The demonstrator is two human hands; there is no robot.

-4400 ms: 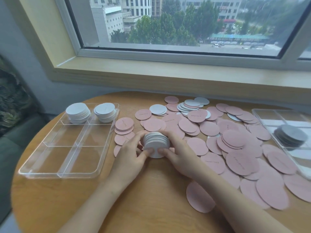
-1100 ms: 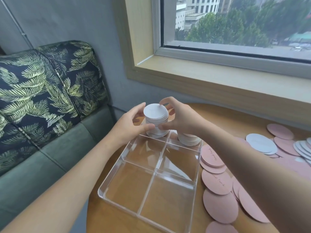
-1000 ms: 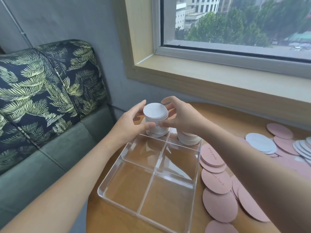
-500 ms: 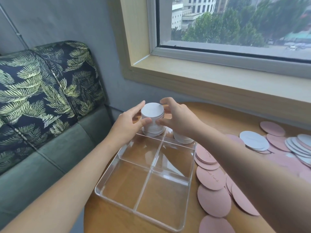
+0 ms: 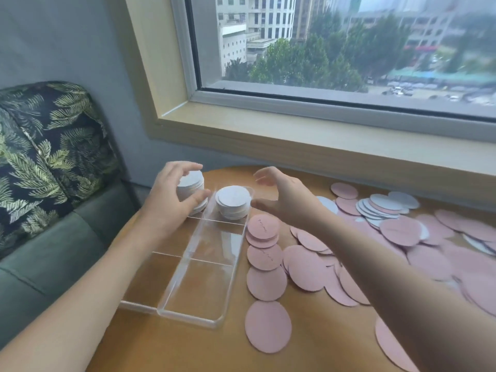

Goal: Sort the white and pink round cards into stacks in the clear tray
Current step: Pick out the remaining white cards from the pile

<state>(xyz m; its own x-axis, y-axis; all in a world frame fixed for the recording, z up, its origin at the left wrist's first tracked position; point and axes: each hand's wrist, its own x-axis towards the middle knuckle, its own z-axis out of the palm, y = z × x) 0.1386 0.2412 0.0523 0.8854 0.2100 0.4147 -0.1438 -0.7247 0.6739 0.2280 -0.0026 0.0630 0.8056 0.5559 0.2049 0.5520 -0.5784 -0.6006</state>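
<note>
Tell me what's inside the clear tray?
Two stacks of white round cards fill the clear tray's far compartments; the left hand holds one stack. The near compartments look bare, though the forearm hides part.

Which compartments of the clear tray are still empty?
The four nearer ones. Only the two far compartments of the clear tray hold white card stacks: one standing free, the other gripped by the left hand.
</note>
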